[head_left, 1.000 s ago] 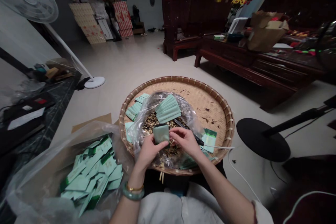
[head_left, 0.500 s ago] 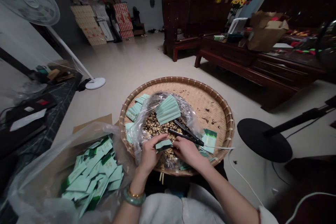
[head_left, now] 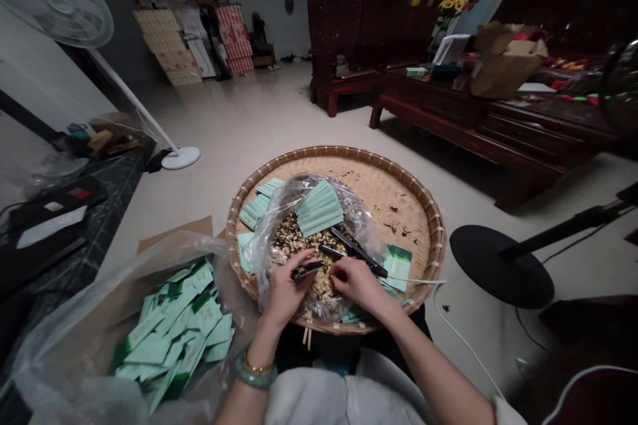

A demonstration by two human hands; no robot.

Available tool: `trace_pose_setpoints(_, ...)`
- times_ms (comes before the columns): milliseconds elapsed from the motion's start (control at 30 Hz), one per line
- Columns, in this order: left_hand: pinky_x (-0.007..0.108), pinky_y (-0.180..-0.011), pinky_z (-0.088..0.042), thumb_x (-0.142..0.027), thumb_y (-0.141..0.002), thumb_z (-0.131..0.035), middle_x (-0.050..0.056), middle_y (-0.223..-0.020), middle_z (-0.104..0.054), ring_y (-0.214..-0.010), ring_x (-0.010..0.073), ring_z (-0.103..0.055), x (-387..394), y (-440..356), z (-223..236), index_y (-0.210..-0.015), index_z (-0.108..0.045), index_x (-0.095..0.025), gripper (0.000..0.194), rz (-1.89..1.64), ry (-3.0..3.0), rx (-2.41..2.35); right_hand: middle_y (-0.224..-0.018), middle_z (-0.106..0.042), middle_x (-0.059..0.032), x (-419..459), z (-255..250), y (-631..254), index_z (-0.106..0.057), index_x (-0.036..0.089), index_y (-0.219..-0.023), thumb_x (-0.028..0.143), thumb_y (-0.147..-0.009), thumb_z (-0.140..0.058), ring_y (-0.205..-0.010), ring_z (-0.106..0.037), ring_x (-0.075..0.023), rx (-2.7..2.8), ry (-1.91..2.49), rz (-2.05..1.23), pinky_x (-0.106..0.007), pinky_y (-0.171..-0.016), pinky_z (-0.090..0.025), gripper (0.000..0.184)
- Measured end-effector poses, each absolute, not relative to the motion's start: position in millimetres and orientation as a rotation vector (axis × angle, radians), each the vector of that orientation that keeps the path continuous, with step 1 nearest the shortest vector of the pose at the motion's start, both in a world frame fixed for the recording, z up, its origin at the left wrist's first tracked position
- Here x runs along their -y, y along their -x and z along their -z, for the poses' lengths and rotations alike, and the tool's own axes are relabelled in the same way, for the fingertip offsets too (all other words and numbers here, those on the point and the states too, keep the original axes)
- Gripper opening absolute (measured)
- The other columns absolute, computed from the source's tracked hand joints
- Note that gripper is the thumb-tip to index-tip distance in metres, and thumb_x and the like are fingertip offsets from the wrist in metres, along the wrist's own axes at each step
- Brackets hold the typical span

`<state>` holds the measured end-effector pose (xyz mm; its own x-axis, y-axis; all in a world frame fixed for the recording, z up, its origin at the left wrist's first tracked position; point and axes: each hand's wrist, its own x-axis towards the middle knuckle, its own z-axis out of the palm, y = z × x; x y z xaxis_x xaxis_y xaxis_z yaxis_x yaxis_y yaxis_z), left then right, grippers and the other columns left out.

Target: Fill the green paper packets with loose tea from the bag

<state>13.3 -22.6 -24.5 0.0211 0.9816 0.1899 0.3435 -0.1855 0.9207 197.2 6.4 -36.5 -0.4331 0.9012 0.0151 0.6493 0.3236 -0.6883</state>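
My left hand [head_left: 286,289] is closed around a small sachet [head_left: 308,270], whose dark opening faces up and to the right. Just right of it, my right hand [head_left: 356,283] has its fingers pinched together above a loose dry mix of dark and pale bits [head_left: 292,239]; whatever they hold is hidden. The mix lies in a clear plastic bag [head_left: 269,219] on a round woven tray [head_left: 359,166]. A fan of pale green sachets [head_left: 319,208] rests on top of the mix. Beside them is a black tong-shaped tool [head_left: 356,255] with a white cord, partly behind my right hand.
To the left, a large clear bag [head_left: 74,339] holds many filled-looking green sachets [head_left: 179,325]. More sachets [head_left: 397,265] lie at the tray's right side. A white fan base [head_left: 180,158] and a black round stand base [head_left: 501,265] stand on the floor. A wooden table [head_left: 448,119] is behind.
The sachet in my left hand has tipped, so its dark opening now shows instead of its green face. My right fingers have come away from it, slightly to the right.
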Motion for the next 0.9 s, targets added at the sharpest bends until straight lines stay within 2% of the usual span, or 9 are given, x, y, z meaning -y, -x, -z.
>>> trace_pose_setpoints(133,0.035,-0.088,-0.052,-0.018,-0.078,-0.062,0.008,-0.109,-0.070,-0.099,0.0209,-0.067,21,-14,25,-0.118,-0.060,-0.022,0.040,-1.153,-1.645,-1.445,-0.068,-0.065,-0.0021,-10,29,-207,-0.067,0.015,-0.076,0.016,-0.072,-0.059,-0.059,-0.058,-0.0130,1.793,1.280,-1.034,-0.023,-0.056,-0.045,0.010)
trace_pose_setpoints(300,0.035,-0.089,-0.050,-0.015,-0.079,-0.058,0.007,-0.109,-0.070,-0.100,0.0205,-0.066,20,-17,23,-0.125,-0.054,-0.022,0.047,-1.079,-1.693,-1.438,-0.064,-0.063,-0.0008,-8,-13,-217,-0.066,0.014,-0.080,0.028,-0.074,-0.064,-0.052,-0.055,-0.0100,1.539,1.107,-1.234,-0.021,-0.049,-0.045,0.016)
trace_pose_setpoints(400,0.034,-0.088,-0.050,-0.012,-0.078,-0.058,0.007,-0.104,-0.072,-0.094,0.0197,-0.067,20,-20,21,-0.128,-0.051,-0.021,0.051,-1.072,-1.702,-1.433,-0.075,-0.063,-0.0028,-7,-45,-216,-0.067,0.015,-0.079,0.023,-0.076,-0.063,-0.059,-0.056,-0.0096,1.759,0.930,-1.129,-0.019,-0.050,-0.044,0.009)
trace_pose_setpoints(500,0.034,-0.088,-0.049,-0.012,-0.077,-0.058,0.008,-0.104,-0.072,-0.094,0.0200,-0.067,20,-21,19,-0.130,-0.049,-0.020,0.054,-1.062,-1.718,-1.429,-0.074,-0.062,-0.0020,-9,-62,-210,-0.068,0.016,-0.081,0.016,-0.079,-0.060,-0.063,-0.056,-0.0101,2.096,0.825,-0.955,-0.020,-0.056,-0.045,0.008)
trace_pose_setpoints(600,0.035,-0.089,-0.049,-0.009,-0.076,-0.058,0.008,-0.106,-0.071,-0.099,0.0211,-0.066,20,-20,17,-0.131,-0.048,-0.020,0.057,-1.048,-1.744,-1.421,-0.077,-0.063,-0.0030,-12,-63,-203,-0.068,0.016,-0.086,0.010,-0.080,-0.058,-0.069,-0.058,-0.0120,2.295,0.780,-0.786,-0.021,-0.062,-0.045,0.013)
trace_pose_setpoints(767,0.034,-0.093,-0.048,-0.003,-0.074,-0.053,0.008,-0.122,-0.064,-0.109,0.0208,-0.062,20,-17,19,-0.130,-0.051,-0.020,0.058,-1.034,-1.772,-1.394,-0.080,-0.063,-0.0036,-11,-58,-198,-0.065,0.016,-0.089,0.006,-0.081,-0.057,-0.073,-0.058,-0.0134,2.359,0.807,-0.669,-0.022,-0.065,-0.046,0.016)
trace_pose_setpoints(900,0.035,-0.096,-0.046,-0.001,-0.073,-0.052,0.007,-0.120,-0.065,-0.108,0.0204,-0.062,19,-17,21,-0.130,-0.051,-0.020,0.061,-1.029,-1.759,-1.387,-0.081,-0.064,-0.0043,-6,-59,-195,-0.063,0.016,-0.089,0.003,-0.080,-0.057,-0.076,-0.059,-0.0150,2.355,0.803,-0.632,-0.025,-0.069,-0.047,0.017)
